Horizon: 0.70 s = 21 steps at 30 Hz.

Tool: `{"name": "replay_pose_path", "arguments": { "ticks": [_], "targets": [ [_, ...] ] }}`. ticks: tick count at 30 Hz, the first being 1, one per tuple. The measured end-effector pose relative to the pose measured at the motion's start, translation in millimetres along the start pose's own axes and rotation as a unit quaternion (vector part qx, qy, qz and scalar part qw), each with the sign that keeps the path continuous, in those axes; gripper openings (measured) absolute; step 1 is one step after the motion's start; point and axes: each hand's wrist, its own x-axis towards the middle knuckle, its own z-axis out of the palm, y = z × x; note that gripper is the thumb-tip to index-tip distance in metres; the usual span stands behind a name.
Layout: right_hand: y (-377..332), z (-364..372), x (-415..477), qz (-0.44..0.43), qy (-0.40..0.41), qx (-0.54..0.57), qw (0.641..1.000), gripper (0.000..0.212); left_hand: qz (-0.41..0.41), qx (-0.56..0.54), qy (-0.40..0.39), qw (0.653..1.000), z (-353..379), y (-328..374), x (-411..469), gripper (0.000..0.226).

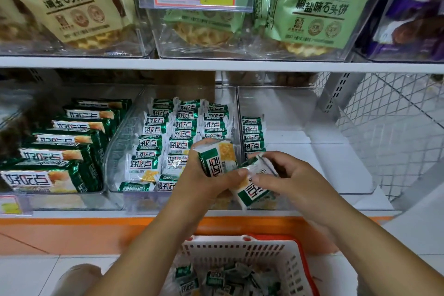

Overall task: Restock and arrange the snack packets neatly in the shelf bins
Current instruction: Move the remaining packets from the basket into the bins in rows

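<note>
In front of the lower shelf (374, 206), above the basket (240, 246) of loose stock, the left hand (199, 182) is gripping one snack packet (217, 157) while the right hand (288, 175) is pinching a second packet (252, 193) (printed faces up, probably for squaring together), both wrists angling inward beside the sparsely filled right bin (288, 103).

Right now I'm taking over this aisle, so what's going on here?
A person is restocking. The left hand grips a small green-and-white snack packet, the right hand a second packet. The middle clear plastic bin is nearly full; the right bin has one row. More packets lie in the white-and-orange plastic basket below.
</note>
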Motion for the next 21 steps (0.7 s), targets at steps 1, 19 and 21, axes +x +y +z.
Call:
{"name": "replay_pose_path", "arguments": {
  "ticks": [1,19,21],
  "targets": [
    [2.7,1.5,0.8,0.002,0.009,0.04,0.999,0.038,0.001,-0.005,0.001,1.0,2.0,-0.1,0.4,0.059],
    [60.2,-116.3,188.6,-0.023,0.179,-0.389,0.903,0.038,0.037,0.025,0.077,0.996,-18.5,2.2,21.2,0.035],
    [68.5,-117.6,210.0,-0.022,0.167,-0.405,0.898,0.034,0.024,0.027,0.083,0.996,-22.2,2.5,21.8,0.052]
  ]
}}
